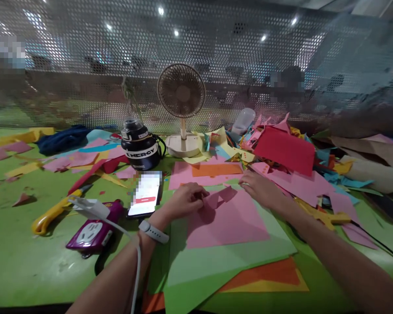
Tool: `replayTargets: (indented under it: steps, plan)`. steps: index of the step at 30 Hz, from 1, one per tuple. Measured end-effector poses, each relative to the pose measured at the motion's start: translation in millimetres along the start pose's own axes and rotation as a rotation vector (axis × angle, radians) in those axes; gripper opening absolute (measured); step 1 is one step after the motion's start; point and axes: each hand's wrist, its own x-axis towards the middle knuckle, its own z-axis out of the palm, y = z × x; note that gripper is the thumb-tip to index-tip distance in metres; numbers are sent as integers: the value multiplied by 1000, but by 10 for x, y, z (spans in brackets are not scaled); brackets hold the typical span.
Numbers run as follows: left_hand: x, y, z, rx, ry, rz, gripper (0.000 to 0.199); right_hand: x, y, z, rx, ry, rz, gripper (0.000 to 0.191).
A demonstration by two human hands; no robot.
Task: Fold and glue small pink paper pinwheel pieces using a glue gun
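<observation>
A pink sheet of paper (pixel 229 222) lies on light green sheets (pixel 249 257). Along its far edge a folded pink flap (pixel 221 196) stands up from the surface. My left hand (pixel 185 201), with a pale watch on the wrist, has its fingers curled in a pinch on the paper at the left end of this flap. Its fingertips are partly hidden. My right hand (pixel 258 187) rests by the sheet's far right corner, fingers stretched out and lying low. Behind the hands lies an orange paper strip (pixel 216 169) on another pink sheet.
To the left are a lit phone (pixel 145 194), a purple power strip (pixel 91 233) with a white charger (pixel 88 206), and a yellow cutter (pixel 52 213). A fan (pixel 181 91) and dark bottle (pixel 140 146) stand behind. Paper scraps and a yellow glue gun (pixel 324 213) lie right.
</observation>
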Motion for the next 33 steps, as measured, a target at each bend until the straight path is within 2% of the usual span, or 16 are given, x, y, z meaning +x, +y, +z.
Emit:
replayTargets:
  steps: [2,5,8,11,13,16,23,29,33]
  plan:
    - [-3,26,-18,-13,-3,-15,32,-250,134,-86,-17,45,16,30]
    - [-2,42,-26,-39,-42,-49,27,-804,522,-245,-75,80,145,30]
    - [3,25,-11,-67,-94,-63,21,-1367,964,-332,-150,41,262,33]
    - [7,9,6,-82,-91,-71,20,-1719,1227,-273,-168,-48,299,48]
    - [4,8,11,-90,-100,-94,19,-1800,1269,-191,-156,-62,283,54]
    - [-8,17,10,-122,-103,-120,19,-1787,1224,-114,-160,-69,268,52]
    - [-23,32,7,-112,-81,-115,17,-1827,1129,-161,-72,1,141,51]
    - [-13,23,9,-116,-72,-102,16,-1902,1216,-172,155,124,257,41]
    - [-10,19,11,-128,-83,-117,16,-1907,1291,-235,430,118,361,30]
